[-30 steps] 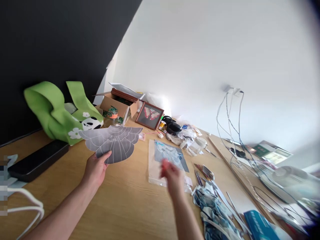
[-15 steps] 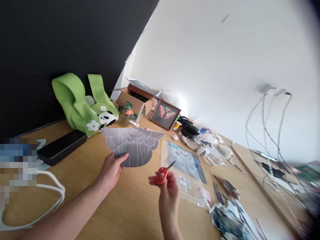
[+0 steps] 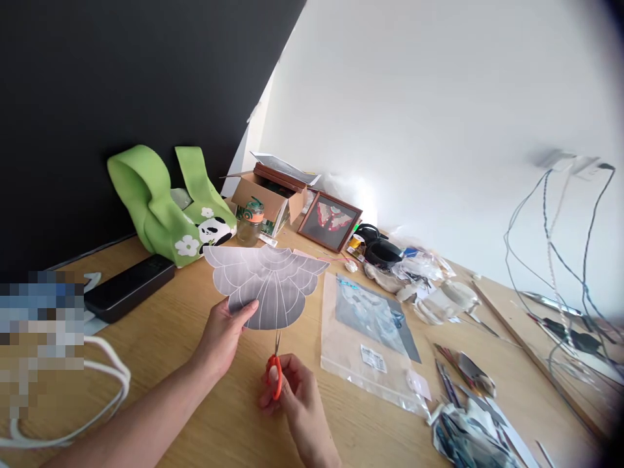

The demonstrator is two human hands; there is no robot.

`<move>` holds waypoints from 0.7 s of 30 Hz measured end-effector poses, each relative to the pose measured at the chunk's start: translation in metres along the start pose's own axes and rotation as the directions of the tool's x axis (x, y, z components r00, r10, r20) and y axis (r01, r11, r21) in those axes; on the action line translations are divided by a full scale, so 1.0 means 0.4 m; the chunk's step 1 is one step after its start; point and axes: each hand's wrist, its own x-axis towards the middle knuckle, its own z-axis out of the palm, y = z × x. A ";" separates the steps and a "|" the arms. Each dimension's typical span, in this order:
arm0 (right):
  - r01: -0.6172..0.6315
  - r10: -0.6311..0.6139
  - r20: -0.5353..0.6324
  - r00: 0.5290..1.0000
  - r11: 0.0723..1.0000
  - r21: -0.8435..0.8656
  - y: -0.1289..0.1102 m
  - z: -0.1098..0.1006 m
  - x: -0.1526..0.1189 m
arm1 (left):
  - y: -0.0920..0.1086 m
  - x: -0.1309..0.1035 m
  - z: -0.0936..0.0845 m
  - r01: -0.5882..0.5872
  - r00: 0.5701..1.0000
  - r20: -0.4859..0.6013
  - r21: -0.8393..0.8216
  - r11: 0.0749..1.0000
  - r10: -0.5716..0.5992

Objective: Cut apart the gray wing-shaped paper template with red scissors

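Note:
A grey paper cutout with pale petal-like lines and a scalloped lower edge is held up over the table. My left hand pinches its lower left part, thumb on the front. Just below its bottom edge, my right hand grips a pair of scissors by the orange-red handles. The blades point up and their tips are at the paper's lower edge; whether they touch it I cannot tell.
On the wooden table a clear plastic bag lies to the right. Behind stand a green panda bag, a black case, a glass jar, a cardboard box and a framed butterfly. Crumpled cloth lies front right.
My right hand has moved left with the scissors, from over the plastic bag to below the paper. The blades now point upward. My left hand still holds the paper; the view has shifted slightly.

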 end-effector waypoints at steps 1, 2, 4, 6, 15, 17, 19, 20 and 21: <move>-0.004 0.004 -0.015 1.000 1.000 0.018 -0.001 0.000 0.000 | 0.000 -0.002 0.001 0.004 1.000 0.004 0.016 1.000 -0.004; -0.006 0.007 -0.026 1.000 0.999 0.036 -0.002 0.000 0.000 | 0.001 -0.003 0.001 0.011 1.000 0.006 0.032 0.999 -0.011; -0.004 0.007 -0.034 0.999 0.998 0.068 -0.002 -0.001 0.000 | 0.001 -0.005 0.001 0.032 0.999 0.011 0.061 0.998 -0.033; -0.007 0.010 -0.028 1.000 0.996 0.093 -0.003 -0.003 0.002 | 0.001 -0.006 0.001 0.045 0.998 0.028 0.081 0.996 -0.047; -0.032 0.041 -0.066 0.997 0.990 0.134 0.000 -0.007 0.009 | 0.012 -0.007 0.003 0.200 0.973 0.139 -0.115 0.973 -0.183; -0.015 0.024 -0.067 0.997 0.991 0.133 0.000 -0.008 0.008 | 0.017 -0.005 0.003 0.298 0.949 0.162 -0.193 0.935 -0.269; 0.007 0.003 -0.073 0.997 0.991 0.136 0.000 -0.009 0.009 | 0.022 -0.005 0.004 0.397 0.914 0.199 -0.252 0.883 -0.354; 0.016 -0.005 -0.079 0.997 0.990 0.138 -0.001 -0.009 0.009 | 0.025 -0.006 0.004 0.426 0.901 0.217 -0.272 0.863 -0.377; 0.023 -0.011 -0.086 0.996 0.990 0.137 -0.001 -0.010 0.010 | 0.027 -0.006 0.005 0.438 0.895 0.229 -0.289 0.851 -0.383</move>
